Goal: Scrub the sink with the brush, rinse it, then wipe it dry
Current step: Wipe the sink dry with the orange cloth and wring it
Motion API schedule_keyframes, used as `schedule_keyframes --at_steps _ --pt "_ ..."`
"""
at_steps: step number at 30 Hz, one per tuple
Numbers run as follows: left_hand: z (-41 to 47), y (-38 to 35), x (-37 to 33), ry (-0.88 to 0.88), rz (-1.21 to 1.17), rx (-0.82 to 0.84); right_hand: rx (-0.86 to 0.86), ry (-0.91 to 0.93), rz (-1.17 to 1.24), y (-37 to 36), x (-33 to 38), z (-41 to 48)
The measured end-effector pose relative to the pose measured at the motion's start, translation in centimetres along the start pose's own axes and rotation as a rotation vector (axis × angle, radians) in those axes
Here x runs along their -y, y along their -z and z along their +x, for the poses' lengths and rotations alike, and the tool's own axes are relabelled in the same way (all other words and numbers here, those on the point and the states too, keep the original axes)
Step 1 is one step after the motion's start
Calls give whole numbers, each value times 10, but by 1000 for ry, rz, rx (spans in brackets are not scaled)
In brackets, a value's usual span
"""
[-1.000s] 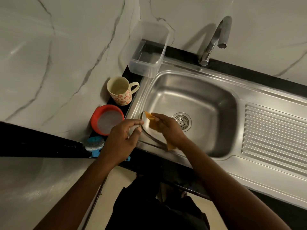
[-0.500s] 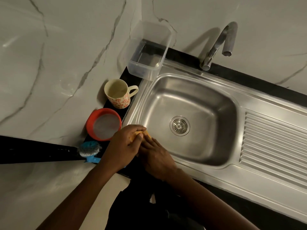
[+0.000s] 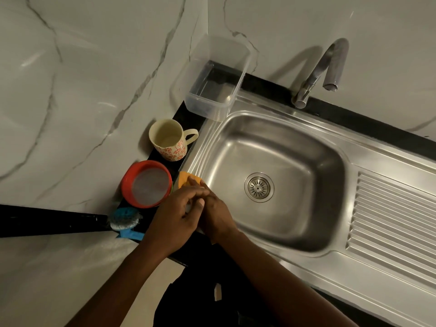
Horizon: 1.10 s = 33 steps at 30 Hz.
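- Behind sink [image 3: 271, 128], saw gray marble wall [image 3: 94, 79].
- Pressed orange cloth [image 3: 182, 179] on sink's left rim with right hand [image 3: 219, 218].
- Curled left hand [image 3: 172, 218] over right; couldn't tell its hold.

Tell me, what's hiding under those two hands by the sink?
An orange cloth pokes out on the sink's left rim. The left hand and right hand cover the rest of it, so how far it reaches underneath is hidden.

Head camera looks steeply down from just over the bench [image 3: 47, 220] edge, close above the sink [image 3: 306, 119], facing the marble wall [image 3: 94, 67].
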<state>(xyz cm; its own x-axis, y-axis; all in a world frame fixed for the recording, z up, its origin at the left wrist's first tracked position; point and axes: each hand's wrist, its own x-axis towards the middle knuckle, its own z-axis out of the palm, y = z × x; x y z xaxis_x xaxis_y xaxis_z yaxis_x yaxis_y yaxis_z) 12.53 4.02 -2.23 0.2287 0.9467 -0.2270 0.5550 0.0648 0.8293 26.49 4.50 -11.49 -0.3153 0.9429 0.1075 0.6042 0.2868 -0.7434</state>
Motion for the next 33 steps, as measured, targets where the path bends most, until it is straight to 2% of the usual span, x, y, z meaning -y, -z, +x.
schedule_keyframes --at_steps 4,5,8,9,12,15,17,22,25,30,32,33 --pt "3 -1 -3 -21 -3 9 4 -23 -52 13 -8 21" --pt "4 -1 -5 -25 -8 9 -40 -49 -61 17 -11 30" --pt "7 0 -7 -23 -20 16 -233 -278 8 37 -24 71" --pt "8 0 -8 -21 -20 14 -240 -313 20 46 -26 85" --pt "13 1 -10 -17 -14 10 -119 -290 87 54 -36 112" --pt "18 2 -13 -26 -14 7 13 -253 -106 39 -40 110" --pt "21 4 -14 -39 -5 2 83 -208 -124 29 -38 93" --pt "30 4 -13 -68 10 25 50 52 -83 12 -34 39" --pt "32 5 -14 -52 -13 47 262 19 -75 5 -40 13" --pt "36 1 -16 -78 -6 54 375 -56 171 59 -36 -8" --pt "39 -3 -16 -87 -30 63 283 -204 229 88 -49 -11" --pt "40 -5 -16 -89 -36 65 165 -297 255 102 -58 -11"
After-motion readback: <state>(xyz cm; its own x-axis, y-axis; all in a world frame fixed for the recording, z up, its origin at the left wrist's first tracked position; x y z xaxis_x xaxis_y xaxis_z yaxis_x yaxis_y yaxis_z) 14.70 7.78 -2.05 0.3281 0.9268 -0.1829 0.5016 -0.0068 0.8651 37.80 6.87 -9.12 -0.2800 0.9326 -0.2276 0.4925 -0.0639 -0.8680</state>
